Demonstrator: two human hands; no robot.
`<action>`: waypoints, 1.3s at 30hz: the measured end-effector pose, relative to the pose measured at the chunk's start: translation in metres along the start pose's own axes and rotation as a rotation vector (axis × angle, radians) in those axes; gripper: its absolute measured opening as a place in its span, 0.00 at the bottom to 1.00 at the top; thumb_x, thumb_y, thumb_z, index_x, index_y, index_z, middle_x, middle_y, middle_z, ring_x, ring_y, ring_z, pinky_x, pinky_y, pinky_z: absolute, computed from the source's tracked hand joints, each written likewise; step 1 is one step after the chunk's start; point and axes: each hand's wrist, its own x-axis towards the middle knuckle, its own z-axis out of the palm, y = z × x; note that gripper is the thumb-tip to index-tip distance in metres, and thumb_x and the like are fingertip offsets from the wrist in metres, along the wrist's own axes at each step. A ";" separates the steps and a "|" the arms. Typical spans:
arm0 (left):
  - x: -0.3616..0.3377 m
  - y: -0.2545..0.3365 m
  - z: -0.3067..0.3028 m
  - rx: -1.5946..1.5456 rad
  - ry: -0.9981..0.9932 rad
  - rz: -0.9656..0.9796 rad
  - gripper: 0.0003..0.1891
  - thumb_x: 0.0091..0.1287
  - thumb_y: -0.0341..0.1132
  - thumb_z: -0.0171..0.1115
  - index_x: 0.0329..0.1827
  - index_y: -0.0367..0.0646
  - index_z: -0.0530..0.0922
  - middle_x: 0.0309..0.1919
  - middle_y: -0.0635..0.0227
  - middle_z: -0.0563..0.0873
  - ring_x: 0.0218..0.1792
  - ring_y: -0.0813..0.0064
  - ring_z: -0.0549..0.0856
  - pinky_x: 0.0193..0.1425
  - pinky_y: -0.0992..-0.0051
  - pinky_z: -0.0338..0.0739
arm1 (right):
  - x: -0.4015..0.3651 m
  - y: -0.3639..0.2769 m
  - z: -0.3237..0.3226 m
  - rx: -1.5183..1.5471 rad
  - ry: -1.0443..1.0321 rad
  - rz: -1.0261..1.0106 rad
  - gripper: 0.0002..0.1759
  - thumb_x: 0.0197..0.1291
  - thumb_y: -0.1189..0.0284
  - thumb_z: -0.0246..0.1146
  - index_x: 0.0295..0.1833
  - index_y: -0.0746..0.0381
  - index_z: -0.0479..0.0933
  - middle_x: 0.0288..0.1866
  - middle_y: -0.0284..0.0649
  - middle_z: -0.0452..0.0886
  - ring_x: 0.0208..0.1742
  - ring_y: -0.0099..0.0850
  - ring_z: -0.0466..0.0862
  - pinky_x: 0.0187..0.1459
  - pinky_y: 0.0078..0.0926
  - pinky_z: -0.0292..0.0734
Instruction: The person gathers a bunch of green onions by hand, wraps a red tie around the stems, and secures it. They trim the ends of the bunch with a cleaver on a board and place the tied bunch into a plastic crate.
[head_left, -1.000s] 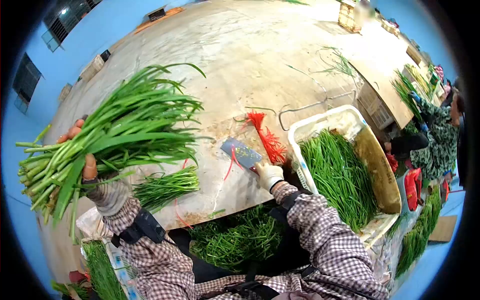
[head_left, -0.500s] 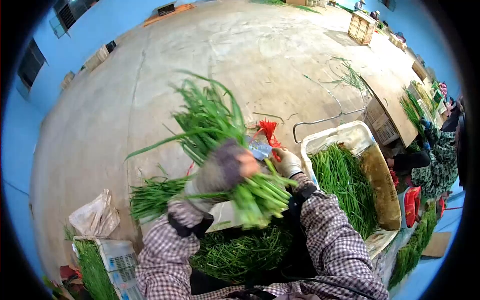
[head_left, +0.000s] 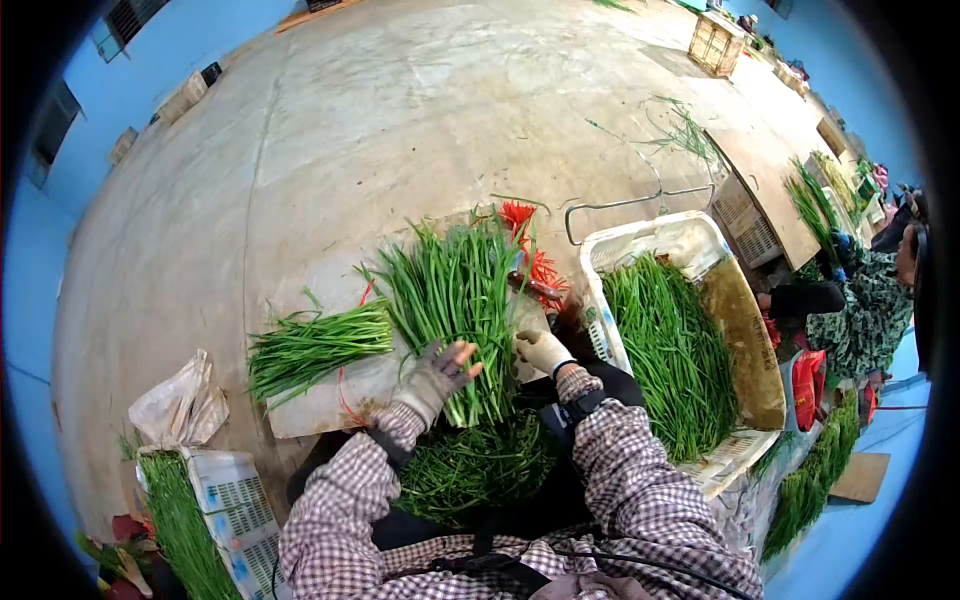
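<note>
On the low worktop [head_left: 320, 400] in front of the person, a thick bunch of green stalks [head_left: 455, 295] lies fanned out, leaf tips pointing far and cut ends toward the body. The left hand [head_left: 435, 375], gloved, rests flat on the near end of the bunch with its fingers spread apart. The right hand [head_left: 543, 350], also gloved, sits curled against the bunch's near right edge; whether it grips any stalks cannot be told. Just left of the bunch, a smaller bundle [head_left: 310, 345] lies crosswise on the worktop. Red ties [head_left: 530, 255] lie at the far right corner, beside the leaf tips. To the right stands a white crate [head_left: 640, 235] filled with more greens. Loose trimmings [head_left: 470, 465] are heaped below the worktop's near edge, between the person's checked sleeves. At the near left sits a second crate [head_left: 235, 500], with a crumpled plastic bag [head_left: 180, 405] just beyond it on the floor.
</note>
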 end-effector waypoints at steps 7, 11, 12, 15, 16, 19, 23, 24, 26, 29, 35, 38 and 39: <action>-0.057 0.070 0.042 -1.309 0.331 -1.255 0.24 0.55 0.33 0.67 0.53 0.36 0.70 0.45 0.59 0.78 0.51 0.63 0.76 0.57 0.67 0.71 | -0.014 0.010 0.027 0.309 0.051 0.105 0.26 0.57 0.55 0.58 0.53 0.64 0.76 0.46 0.53 0.80 0.49 0.45 0.80 0.51 0.32 0.73; -0.013 0.053 0.009 -1.669 0.238 -1.436 0.45 0.50 0.38 0.74 0.68 0.36 0.57 0.63 0.50 0.69 0.62 0.61 0.70 0.62 0.67 0.66 | -0.023 -0.019 0.037 0.155 0.119 0.006 0.29 0.53 0.54 0.65 0.50 0.68 0.76 0.35 0.43 0.82 0.33 0.27 0.80 0.35 0.23 0.75; -0.005 0.049 0.043 -1.752 0.182 -1.370 0.49 0.49 0.39 0.75 0.70 0.37 0.53 0.65 0.50 0.66 0.64 0.59 0.68 0.64 0.66 0.65 | -0.020 -0.020 0.044 0.138 0.111 -0.013 0.29 0.53 0.54 0.66 0.51 0.68 0.75 0.36 0.44 0.82 0.35 0.26 0.80 0.37 0.23 0.75; 0.031 0.043 0.074 -1.935 0.244 -1.166 0.49 0.45 0.40 0.77 0.68 0.37 0.57 0.59 0.53 0.73 0.60 0.60 0.73 0.61 0.66 0.69 | -0.027 -0.056 0.047 0.354 0.027 0.033 0.29 0.52 0.57 0.67 0.53 0.68 0.74 0.41 0.42 0.81 0.40 0.27 0.80 0.41 0.25 0.74; 0.039 0.041 0.075 -1.828 0.258 -1.207 0.47 0.43 0.45 0.77 0.65 0.37 0.63 0.57 0.53 0.75 0.57 0.60 0.75 0.58 0.66 0.71 | -0.024 -0.063 0.050 0.589 0.001 0.041 0.26 0.53 0.61 0.68 0.52 0.67 0.74 0.43 0.39 0.81 0.41 0.26 0.80 0.41 0.24 0.74; 0.037 0.023 0.064 -1.704 0.146 -1.242 0.46 0.42 0.51 0.77 0.63 0.36 0.67 0.56 0.53 0.76 0.55 0.60 0.76 0.56 0.65 0.72 | -0.027 -0.071 0.025 0.829 -0.204 0.247 0.26 0.53 0.63 0.68 0.52 0.69 0.73 0.45 0.41 0.81 0.43 0.26 0.80 0.43 0.25 0.75; 0.029 0.037 0.087 -1.610 0.127 -1.366 0.40 0.47 0.40 0.75 0.64 0.39 0.66 0.54 0.57 0.78 0.56 0.61 0.75 0.58 0.66 0.71 | -0.014 -0.038 0.033 0.368 -0.117 0.027 0.33 0.50 0.56 0.69 0.53 0.71 0.72 0.44 0.44 0.81 0.47 0.32 0.80 0.47 0.28 0.74; 0.028 0.038 0.088 -1.609 0.128 -1.373 0.40 0.47 0.40 0.75 0.64 0.39 0.66 0.54 0.57 0.78 0.56 0.61 0.75 0.58 0.66 0.71 | -0.014 -0.036 0.033 0.366 -0.123 0.026 0.33 0.50 0.56 0.69 0.53 0.71 0.72 0.44 0.44 0.81 0.47 0.32 0.80 0.47 0.28 0.74; 0.026 0.033 0.042 -1.709 0.116 -1.347 0.40 0.48 0.39 0.75 0.64 0.40 0.65 0.55 0.57 0.77 0.55 0.61 0.76 0.57 0.65 0.71 | -0.022 -0.044 0.028 0.241 -0.048 0.005 0.35 0.50 0.52 0.67 0.54 0.69 0.73 0.46 0.47 0.81 0.46 0.36 0.81 0.48 0.30 0.74; 0.035 0.038 0.026 -1.525 0.139 -1.337 0.42 0.47 0.39 0.75 0.66 0.42 0.62 0.58 0.57 0.74 0.55 0.61 0.75 0.56 0.65 0.72 | -0.027 -0.058 0.019 -0.082 -0.007 0.034 0.37 0.51 0.49 0.64 0.55 0.69 0.71 0.48 0.53 0.80 0.50 0.44 0.80 0.50 0.34 0.73; 0.036 0.045 0.038 -1.563 0.134 -1.419 0.46 0.45 0.41 0.76 0.66 0.37 0.60 0.57 0.53 0.74 0.56 0.59 0.75 0.59 0.65 0.70 | -0.013 -0.031 0.015 -0.089 0.059 0.000 0.37 0.53 0.49 0.63 0.54 0.72 0.72 0.48 0.56 0.79 0.53 0.44 0.79 0.52 0.33 0.72; 0.036 0.034 0.017 -1.571 0.084 -1.468 0.44 0.46 0.42 0.75 0.65 0.38 0.62 0.54 0.55 0.77 0.55 0.60 0.76 0.59 0.66 0.70 | -0.008 -0.023 0.017 -0.096 0.113 -0.033 0.36 0.53 0.50 0.64 0.50 0.75 0.74 0.43 0.55 0.81 0.47 0.40 0.81 0.48 0.30 0.74; 0.036 0.034 0.022 -1.576 0.089 -1.471 0.44 0.46 0.42 0.75 0.65 0.38 0.62 0.54 0.55 0.77 0.55 0.60 0.76 0.59 0.66 0.70 | -0.006 -0.023 0.015 -0.102 0.111 -0.035 0.36 0.53 0.50 0.64 0.50 0.75 0.74 0.43 0.55 0.81 0.47 0.40 0.81 0.48 0.30 0.74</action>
